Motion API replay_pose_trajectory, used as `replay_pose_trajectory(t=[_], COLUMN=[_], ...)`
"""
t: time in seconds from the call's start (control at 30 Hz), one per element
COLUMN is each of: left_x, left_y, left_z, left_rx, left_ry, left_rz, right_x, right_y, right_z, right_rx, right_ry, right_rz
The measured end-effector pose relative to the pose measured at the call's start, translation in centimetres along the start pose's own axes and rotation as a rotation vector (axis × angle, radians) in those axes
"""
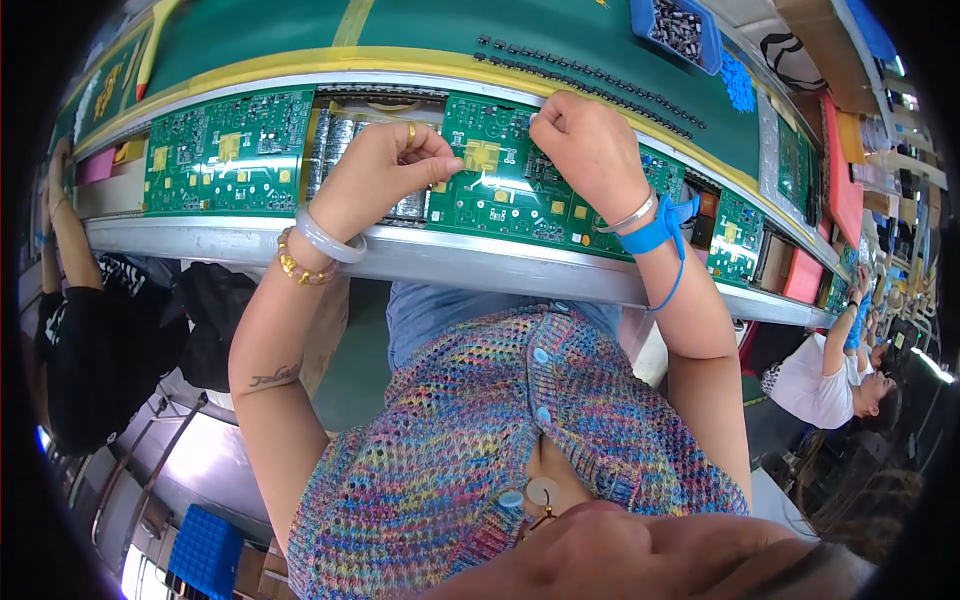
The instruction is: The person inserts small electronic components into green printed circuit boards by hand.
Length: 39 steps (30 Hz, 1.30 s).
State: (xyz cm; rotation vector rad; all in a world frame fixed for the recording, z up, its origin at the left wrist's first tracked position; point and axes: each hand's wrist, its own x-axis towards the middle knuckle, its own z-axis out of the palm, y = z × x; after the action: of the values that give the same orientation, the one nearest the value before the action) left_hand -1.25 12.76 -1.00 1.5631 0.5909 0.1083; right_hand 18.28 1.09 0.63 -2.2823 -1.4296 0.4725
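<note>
A green circuit board (497, 203) with yellow pads lies on the metal-railed conveyor in front of me. Over its left edge, my left hand (392, 168) has thumb and index finger pinched together near a large yellow pad. Whatever may be between those fingertips is too small to make out. My right hand (592, 148) hovers above the board's far middle, its fingers curled into a pinch. A tiny bluish spot shows at its fingertips, but I cannot tell what it is. A blue wrist strap (655, 236) circles my right wrist.
Another green board (225, 150) sits to the left, and a further board (735, 238) to the right. Beyond the rail, rows of small black components (600, 85) lie on a green mat (420, 35). A blue bin (640, 22) of small parts stands past them, beside loose blue pieces (738, 80).
</note>
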Motion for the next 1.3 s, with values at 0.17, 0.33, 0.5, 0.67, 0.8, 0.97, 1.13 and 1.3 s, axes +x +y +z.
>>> replay_pose_trajectory(t=[0.17, 0.33, 0.5, 0.67, 0.8, 0.97, 1.13, 1.3], left_x=[0.1, 0.4, -0.1, 0.1, -2.5, -5.7, -5.6, -5.1], left_y=[0.2, 0.1, -0.5, 0.7, 2.6, 2.5, 2.2, 2.0], left_z=[0.1, 0.4, 0.8, 2.3, 3.9, 5.8, 7.1, 7.6], left_rx=[0.003, 0.023, -0.091, -0.119, 0.252, 0.705, 0.772, 0.836], left_ry=[0.005, 0.021, -0.007, -0.059, 0.158, 0.464, 0.519, 0.527], left_rz=[-0.026, -0.011, -0.044, -0.042, 0.097, 0.239, 0.236, 0.225], right_x=[0.2, 0.3, 2.6, 7.7, 9.0, 10.8, 11.0, 7.7], right_y=[0.2, 0.1, 3.5, 11.2, 10.4, 11.1, 12.4, 10.1], right_z=[0.0, -0.4, -6.3, -10.2, -9.2, -7.2, -7.3, -8.8], right_rx=[0.005, -0.063, -0.137, -0.028, -0.448, -0.471, -0.432, -0.266], right_ry=[-0.011, 0.041, 0.162, 0.436, 0.329, 0.397, 0.554, 0.500], right_rz=[-0.001, -0.073, -0.076, -0.401, -0.177, -0.202, -0.285, -0.188])
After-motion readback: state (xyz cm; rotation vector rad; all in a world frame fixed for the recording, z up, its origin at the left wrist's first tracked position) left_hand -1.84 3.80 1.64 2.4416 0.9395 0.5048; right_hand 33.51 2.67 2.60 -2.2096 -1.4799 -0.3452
